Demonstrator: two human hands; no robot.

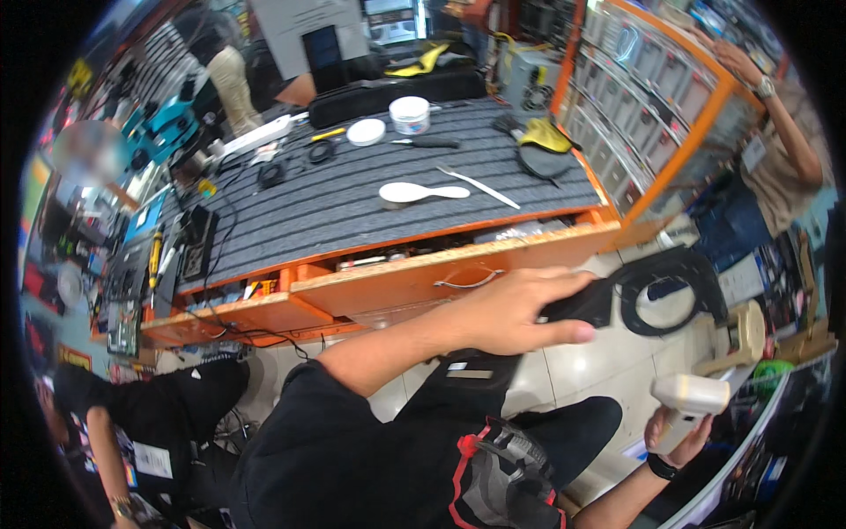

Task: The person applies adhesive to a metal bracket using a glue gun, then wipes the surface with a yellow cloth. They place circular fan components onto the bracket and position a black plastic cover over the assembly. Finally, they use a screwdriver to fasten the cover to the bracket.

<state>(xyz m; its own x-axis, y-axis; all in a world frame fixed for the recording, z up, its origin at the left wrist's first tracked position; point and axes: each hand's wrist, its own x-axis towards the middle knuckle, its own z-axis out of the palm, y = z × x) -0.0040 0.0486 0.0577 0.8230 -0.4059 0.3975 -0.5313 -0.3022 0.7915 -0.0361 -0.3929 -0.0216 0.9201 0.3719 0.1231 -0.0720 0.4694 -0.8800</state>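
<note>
Watching from beside the bench, largest thing first:

Workbench (397,207): sits past the left hand, its striped grey mat carrying a white brush (421,191), a white tub (409,114) and small tools, all well apart from both hands.

Open drawer (458,269): juts out just behind the left hand; I judge a knuckle or the dangling cord could catch its metal handle if the hand swings back.

Black adapter and cable coil (656,295): held out from the left hand to that hand's right, above the tiled floor. Its long axis runs roughly level, left to right, with the block end in the grip and the looped cord pointing away toward the right.

Left hand (529,309): closed around the black block, thumb underneath, fingers over the top. The coil hangs free beyond the fingertips, so I judge it could unwind, sag and snag on the wooden stool (745,339) nearby.

Cream handheld device (690,397): lies below and to the right of the left hand, long axis near level, its blunt end pointing left.

Right hand (674,436): wrapped low around that device's handle from beneath. The hold looks light, and I judge a slip would drop it onto hard tile.
</note>
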